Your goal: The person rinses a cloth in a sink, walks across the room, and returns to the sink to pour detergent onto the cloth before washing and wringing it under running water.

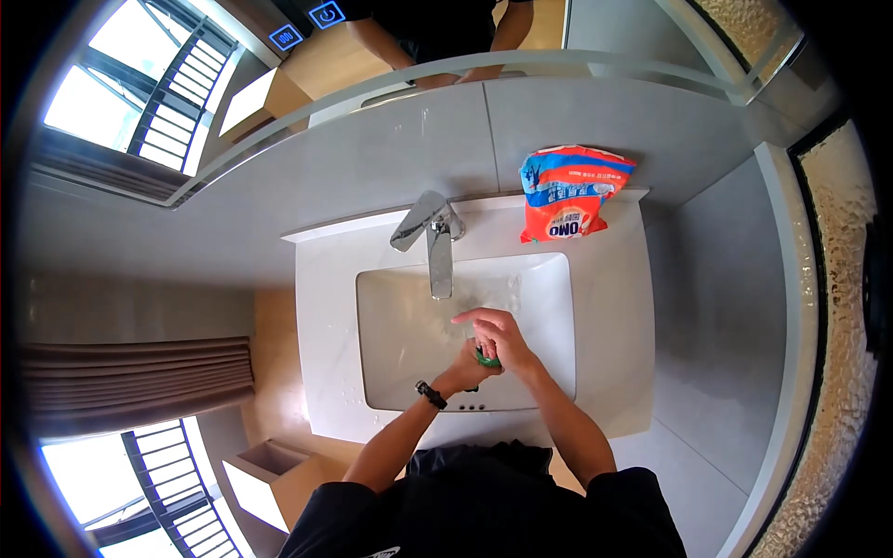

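Over the basin, my left hand [468, 369], with a dark watch [431, 395] on its wrist, is closed around a small green object [486, 357]. Most of that object is hidden by my fingers, so its kind cannot be made out. My right hand [499, 337] lies on top, its fingers curled against the green object and its index finger pointing left. Both hands are just below the chrome faucet [440, 260], apart from its spout. The white sink [395, 372] surrounds them and has wet patches on its bottom.
A red and blue OMO detergent bag [572, 191] stands at the counter's back right corner. The white countertop [609, 325] frames the sink. Behind it rise a grey tiled wall [409, 139] and a mirror. A wooden box-like cabinet [270, 474] is at lower left.
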`<state>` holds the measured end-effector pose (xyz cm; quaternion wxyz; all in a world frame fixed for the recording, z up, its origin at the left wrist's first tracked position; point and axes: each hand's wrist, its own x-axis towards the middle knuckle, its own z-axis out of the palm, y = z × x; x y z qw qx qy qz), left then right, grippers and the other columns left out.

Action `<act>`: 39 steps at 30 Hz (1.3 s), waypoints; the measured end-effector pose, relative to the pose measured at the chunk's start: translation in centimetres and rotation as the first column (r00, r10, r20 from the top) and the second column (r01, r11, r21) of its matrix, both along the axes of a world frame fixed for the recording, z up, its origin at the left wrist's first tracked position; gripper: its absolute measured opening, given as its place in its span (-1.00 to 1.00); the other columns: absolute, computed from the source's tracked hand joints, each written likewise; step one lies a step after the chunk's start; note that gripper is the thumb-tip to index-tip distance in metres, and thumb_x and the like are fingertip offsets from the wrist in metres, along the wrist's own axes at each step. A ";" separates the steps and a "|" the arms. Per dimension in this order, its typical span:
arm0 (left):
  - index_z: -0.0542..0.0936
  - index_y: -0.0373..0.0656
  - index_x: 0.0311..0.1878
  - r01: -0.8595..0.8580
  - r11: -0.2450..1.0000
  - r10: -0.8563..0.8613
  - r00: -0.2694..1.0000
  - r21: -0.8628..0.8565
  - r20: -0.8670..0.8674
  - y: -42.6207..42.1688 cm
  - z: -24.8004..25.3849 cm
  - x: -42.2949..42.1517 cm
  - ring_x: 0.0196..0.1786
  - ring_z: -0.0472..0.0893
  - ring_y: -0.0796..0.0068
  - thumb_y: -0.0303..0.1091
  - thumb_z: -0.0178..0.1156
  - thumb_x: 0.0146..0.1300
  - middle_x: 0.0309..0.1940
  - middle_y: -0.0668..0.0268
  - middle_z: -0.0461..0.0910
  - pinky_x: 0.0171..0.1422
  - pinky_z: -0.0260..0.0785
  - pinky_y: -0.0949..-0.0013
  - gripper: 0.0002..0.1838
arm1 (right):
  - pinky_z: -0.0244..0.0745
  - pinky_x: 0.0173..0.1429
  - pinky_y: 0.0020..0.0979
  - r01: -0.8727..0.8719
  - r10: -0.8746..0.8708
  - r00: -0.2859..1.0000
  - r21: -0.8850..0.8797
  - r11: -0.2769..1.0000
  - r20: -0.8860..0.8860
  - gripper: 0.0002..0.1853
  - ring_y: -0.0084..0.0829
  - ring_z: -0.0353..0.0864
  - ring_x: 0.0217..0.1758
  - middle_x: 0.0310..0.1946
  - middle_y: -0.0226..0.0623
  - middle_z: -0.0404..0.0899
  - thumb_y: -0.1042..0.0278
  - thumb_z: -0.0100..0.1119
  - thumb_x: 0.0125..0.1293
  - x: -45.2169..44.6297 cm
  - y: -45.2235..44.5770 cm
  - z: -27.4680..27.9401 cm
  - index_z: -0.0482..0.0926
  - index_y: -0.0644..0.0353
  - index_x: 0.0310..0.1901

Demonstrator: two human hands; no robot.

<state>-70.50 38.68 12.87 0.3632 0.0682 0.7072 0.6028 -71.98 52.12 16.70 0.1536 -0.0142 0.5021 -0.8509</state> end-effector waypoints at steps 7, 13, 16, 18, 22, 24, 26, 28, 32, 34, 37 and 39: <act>0.54 -0.22 -0.28 -0.128 0.992 0.129 0.988 0.015 -0.082 0.3 2.4 -0.3 -0.26 0.55 0.54 -0.49 0.36 -0.14 -0.41 0.33 0.59 -0.21 0.41 0.36 -0.71 | 0.26 -0.41 -0.62 0.173 -0.174 0.985 0.042 0.984 0.018 -0.70 -0.70 0.32 -0.58 -0.64 -0.49 0.39 0.41 -0.06 0.32 0.4 -0.9 1.9 0.50 0.27 0.03; 0.51 -0.21 -0.23 -0.322 0.904 0.147 0.852 -0.280 -0.503 1.3 5.6 0.6 -0.31 0.62 0.03 -0.32 0.28 -0.02 -0.43 0.06 0.60 -0.29 0.45 0.22 -0.72 | 0.38 0.10 -0.45 0.591 -0.455 0.806 0.461 0.662 -0.379 -0.29 -0.44 0.57 -0.10 -0.19 -0.21 0.61 0.33 0.25 0.11 2.3 -2.7 4.4 0.16 0.19 0.28; 0.51 -0.15 -0.23 -0.217 0.885 -0.056 0.828 -0.411 -0.558 1.6 5.9 1.5 -0.38 0.59 0.01 -0.26 0.24 0.00 -0.46 0.12 0.60 -0.37 0.41 0.14 -0.73 | 0.45 -0.15 -0.49 0.495 -0.457 0.868 0.433 0.754 -0.196 -0.43 -0.53 0.58 -0.35 -0.48 -0.34 0.60 0.42 0.28 0.10 2.8 -2.9 6.4 0.29 0.19 0.15; 0.51 -0.15 -0.24 -0.208 0.878 -0.052 0.854 -0.431 -0.517 1.7 5.9 2.1 -0.38 0.59 0.01 -0.28 0.24 -0.02 -0.46 0.12 0.60 -0.37 0.41 0.14 -0.74 | 0.41 -0.26 -0.53 0.415 -0.411 0.906 0.424 0.805 -0.105 -0.50 -0.58 0.51 -0.47 -0.58 -0.39 0.53 0.44 0.26 0.11 2.8 -2.2 5.3 0.33 0.20 0.10; 0.53 -0.15 -0.29 -0.149 0.909 -0.023 0.915 -0.390 -0.404 1.9 6.8 2.0 -0.33 0.58 0.00 -0.37 0.26 -0.10 -0.45 0.10 0.60 -0.32 0.41 0.15 -0.76 | 0.26 -0.50 -0.60 0.320 -0.344 0.938 0.276 0.906 0.043 -0.74 -0.69 0.30 -0.69 -0.77 -0.48 0.36 0.50 0.14 0.20 2.4 -1.0 5.0 0.43 0.22 -0.06; 0.54 -0.19 -0.30 -0.124 0.954 0.023 0.937 -0.274 -0.347 1.7 6.0 2.0 -0.30 0.59 0.00 -0.41 0.27 -0.12 -0.43 0.07 0.61 -0.27 0.42 0.19 -0.76 | 0.29 -0.45 -0.59 0.292 -0.310 0.949 0.214 0.932 0.056 -0.81 -0.69 0.33 -0.66 -0.75 -0.47 0.38 0.51 0.04 0.27 2.5 -0.7 5.4 0.45 0.25 -0.08; 0.54 -0.20 -0.31 -0.102 0.976 0.028 0.935 -0.194 -0.353 1.7 6.4 1.4 -0.30 0.59 0.04 -0.42 0.28 -0.12 -0.42 0.08 0.61 -0.25 0.42 0.23 -0.75 | 0.31 -0.44 -0.58 0.286 -0.301 0.953 0.196 0.938 0.048 -0.81 -0.69 0.34 -0.65 -0.74 -0.47 0.38 0.51 0.02 0.28 2.3 -0.5 5.8 0.45 0.26 -0.08; 0.53 -0.25 -0.31 -0.041 0.997 0.017 0.943 -0.067 -0.333 1.8 7.5 0.7 -0.32 0.61 0.24 -0.44 0.30 -0.13 -0.42 0.16 0.61 -0.21 0.42 0.31 -0.74 | 0.32 -0.43 -0.56 0.292 -0.298 0.955 0.191 0.937 0.002 -0.82 -0.68 0.34 -0.66 -0.75 -0.47 0.37 0.50 -0.01 0.31 2.0 -0.3 6.5 0.46 0.30 -0.08; 0.51 -0.26 -0.34 0.015 0.999 -0.004 0.968 0.043 -0.250 1.6 8.2 -0.3 -0.40 0.60 0.38 -0.50 0.29 -0.13 -0.45 0.25 0.59 -0.27 0.43 0.37 -0.77 | 0.29 -0.47 -0.57 0.240 -0.230 0.969 0.127 0.963 -0.085 -0.80 -0.66 0.31 -0.72 -0.78 -0.48 0.33 0.46 -0.04 0.32 1.1 0.4 7.4 0.48 0.33 -0.09; 0.50 -0.26 -0.33 0.042 0.997 -0.038 0.997 0.067 -0.063 1.2 9.1 -0.9 -0.47 0.59 0.41 -0.52 0.28 -0.11 -0.47 0.25 0.58 -0.35 0.43 0.40 -0.78 | 0.25 -0.52 -0.59 0.206 -0.193 0.974 0.113 0.972 -0.114 -0.80 -0.69 0.30 -0.71 -0.77 -0.49 0.34 0.43 -0.02 0.31 0.9 0.4 7.9 0.49 0.32 -0.10; 0.48 -0.26 -0.31 0.018 0.988 -0.044 0.985 0.154 0.165 1.3 10.3 -0.3 -0.58 0.55 0.47 -0.55 0.27 -0.06 -0.50 0.25 0.55 -0.50 0.39 0.47 -0.78 | 0.21 -0.58 -0.62 0.109 -0.093 0.984 0.096 0.989 -0.154 -0.78 -0.72 0.28 -0.71 -0.77 -0.51 0.32 0.40 0.01 0.31 0.9 0.5 7.9 0.52 0.30 -0.10; 0.46 -0.26 -0.30 -0.029 0.977 -0.014 0.979 0.212 0.201 1.4 10.7 0.2 -0.63 0.53 0.50 -0.56 0.26 -0.04 -0.52 0.25 0.54 -0.57 0.35 0.50 -0.78 | 0.20 -0.59 -0.62 0.046 -0.030 0.985 0.094 0.995 -0.169 -0.78 -0.72 0.27 -0.72 -0.77 -0.52 0.31 0.39 0.00 0.31 1.0 0.8 7.7 0.53 0.30 -0.09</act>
